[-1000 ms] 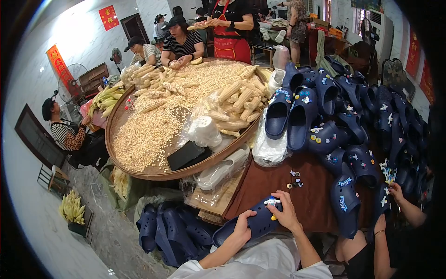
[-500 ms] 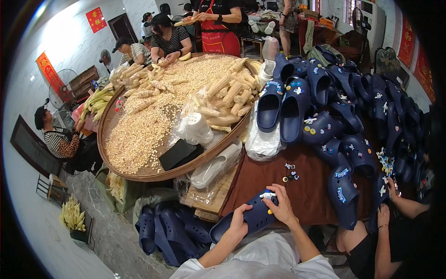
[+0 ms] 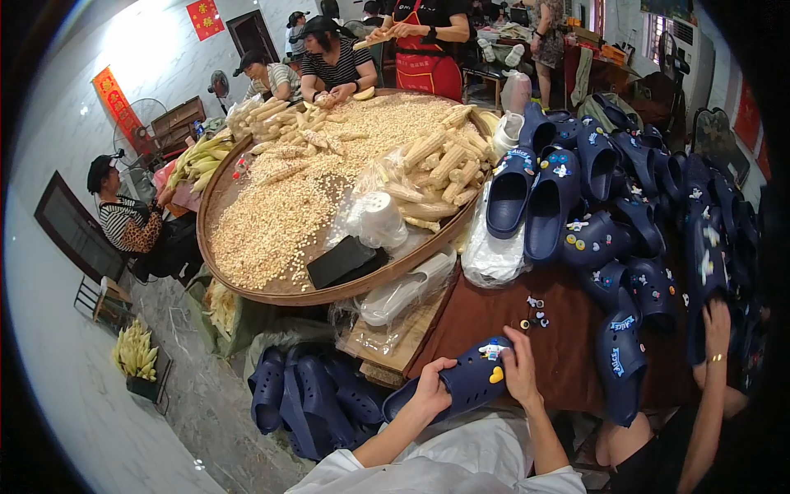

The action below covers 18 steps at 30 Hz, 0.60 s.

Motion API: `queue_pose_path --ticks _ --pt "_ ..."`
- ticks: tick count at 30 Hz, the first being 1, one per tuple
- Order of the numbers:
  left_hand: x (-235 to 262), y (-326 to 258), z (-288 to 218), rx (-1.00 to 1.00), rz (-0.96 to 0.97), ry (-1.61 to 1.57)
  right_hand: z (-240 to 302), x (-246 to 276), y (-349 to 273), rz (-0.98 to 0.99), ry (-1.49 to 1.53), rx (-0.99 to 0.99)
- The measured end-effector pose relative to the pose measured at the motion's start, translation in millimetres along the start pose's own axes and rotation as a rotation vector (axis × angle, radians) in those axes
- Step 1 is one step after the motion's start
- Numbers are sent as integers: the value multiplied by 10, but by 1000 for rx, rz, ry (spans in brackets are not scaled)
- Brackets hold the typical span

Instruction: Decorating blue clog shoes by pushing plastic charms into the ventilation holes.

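Observation:
Over my lap is a navy foam clog [image 3: 469,380] with round holes, its toe toward the right. A white cartoon-figure charm [image 3: 493,351] and a yellow heart charm [image 3: 496,375] sit on its upper. My left hand [image 3: 431,393] is closed round the clog's middle, thumb on top. At the toe, my right hand [image 3: 522,369] grips the edge beside the charms; its fingertips behind the toe are partly hidden. Several small loose charms [image 3: 536,313] lie on the brown cloth [image 3: 485,317] just beyond the clog.
Many navy clogs [image 3: 527,193] crowd the table's right side. A co-worker's hand [image 3: 716,329] touches a clog there. Beyond my left hand stands a large round tray [image 3: 271,298] of corn kernels and cobs. More plain clogs [image 3: 309,403] are piled low at left.
My right fingers have come off the white charm to the toe's edge, uncovering the yellow heart. The co-worker's hands have shifted on the right. The whole view has turned slightly left.

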<state>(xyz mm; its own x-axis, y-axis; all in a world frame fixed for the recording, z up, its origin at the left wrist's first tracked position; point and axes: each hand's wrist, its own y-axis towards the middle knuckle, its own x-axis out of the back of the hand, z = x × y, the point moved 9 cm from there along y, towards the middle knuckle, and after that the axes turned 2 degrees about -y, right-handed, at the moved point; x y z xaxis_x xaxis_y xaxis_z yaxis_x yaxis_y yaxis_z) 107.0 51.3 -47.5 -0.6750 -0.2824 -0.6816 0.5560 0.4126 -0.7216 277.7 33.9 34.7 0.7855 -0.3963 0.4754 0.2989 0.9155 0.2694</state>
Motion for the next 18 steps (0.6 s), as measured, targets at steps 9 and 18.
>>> queue_pose_path --ticks 9,18 --pt "-64 -7 29 39 85 -16 -729 551 151 -405 -622 -54" --pt "-42 -19 18 26 44 -3 -770 451 184 -297 -612 29"
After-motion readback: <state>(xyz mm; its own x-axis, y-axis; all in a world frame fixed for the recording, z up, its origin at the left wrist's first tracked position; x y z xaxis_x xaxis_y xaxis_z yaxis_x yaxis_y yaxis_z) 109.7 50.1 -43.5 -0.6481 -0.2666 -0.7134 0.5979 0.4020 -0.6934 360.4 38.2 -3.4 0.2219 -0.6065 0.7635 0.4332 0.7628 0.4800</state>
